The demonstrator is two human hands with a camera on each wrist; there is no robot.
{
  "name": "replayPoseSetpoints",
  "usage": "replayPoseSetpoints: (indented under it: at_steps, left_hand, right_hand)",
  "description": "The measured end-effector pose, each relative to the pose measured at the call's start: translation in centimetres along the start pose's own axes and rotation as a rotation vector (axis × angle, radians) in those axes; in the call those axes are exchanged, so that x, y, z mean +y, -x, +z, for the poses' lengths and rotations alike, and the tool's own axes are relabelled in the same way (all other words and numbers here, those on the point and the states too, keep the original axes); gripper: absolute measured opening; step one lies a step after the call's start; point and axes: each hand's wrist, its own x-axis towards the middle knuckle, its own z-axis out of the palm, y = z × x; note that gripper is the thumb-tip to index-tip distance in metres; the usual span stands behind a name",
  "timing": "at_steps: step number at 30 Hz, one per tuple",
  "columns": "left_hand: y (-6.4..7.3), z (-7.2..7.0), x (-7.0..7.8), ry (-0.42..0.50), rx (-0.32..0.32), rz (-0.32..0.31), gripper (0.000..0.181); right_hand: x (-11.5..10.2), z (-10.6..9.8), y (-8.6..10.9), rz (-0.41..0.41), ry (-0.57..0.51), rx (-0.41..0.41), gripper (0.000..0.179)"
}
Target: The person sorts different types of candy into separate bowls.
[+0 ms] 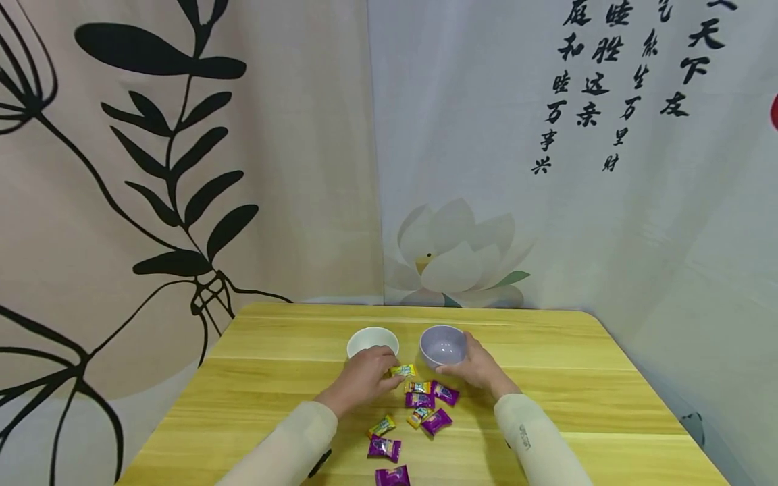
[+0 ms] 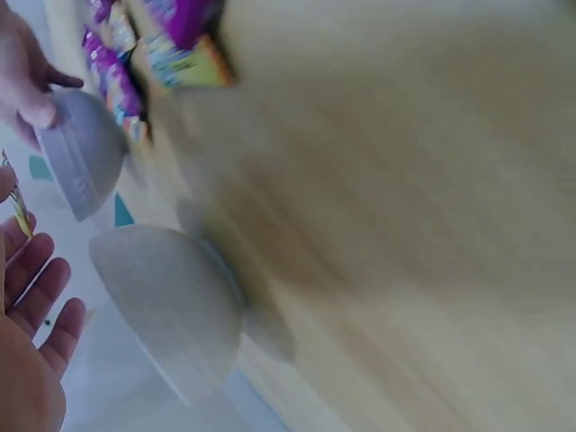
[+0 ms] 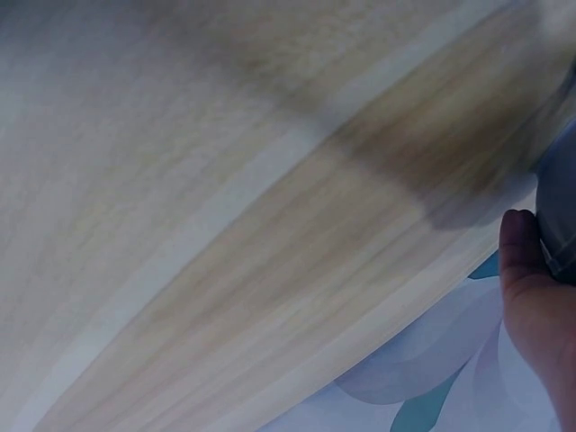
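Observation:
My left hand [image 1: 362,378] is in front of the white bowl [image 1: 373,341] and pinches a yellow-wrapped candy [image 1: 403,370] between thumb and finger. In the left wrist view that candy [image 2: 20,211] shows edge-on, and the other fingers are spread loosely beside the white bowl [image 2: 171,301]. The light purple bowl [image 1: 442,346] stands to the right, with my right hand [image 1: 477,368] gripping its right side, thumb in front. Only part of this bowl [image 3: 560,198] appears in the right wrist view. Both bowls stand upright; the purple one looks bare inside, while the white one's bottom is partly hidden.
Between the arms lie several purple-wrapped candies [image 1: 436,422] and yellow-wrapped candies [image 1: 381,426] in a loose line towards the near edge. The wooden table [image 1: 608,405] reaches back to a printed curtain [image 1: 316,169]. A small black object [image 1: 319,463] shows by the left sleeve.

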Motion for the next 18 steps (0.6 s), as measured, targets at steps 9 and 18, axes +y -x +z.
replayPoseSetpoints:
  at_steps: [9,18]
  left_hand:
    - [-4.5,0.2,0.3,-0.032,-0.024,-0.048,0.030]
    - [-8.4,1.4,0.7,-0.074,-0.048,-0.077,0.031]
  right_hand:
    - [0.1,0.0,0.0,-0.013,-0.011,0.009,0.119]
    - [0.1,-0.1,0.0,0.006,-0.002,-0.004,0.124]
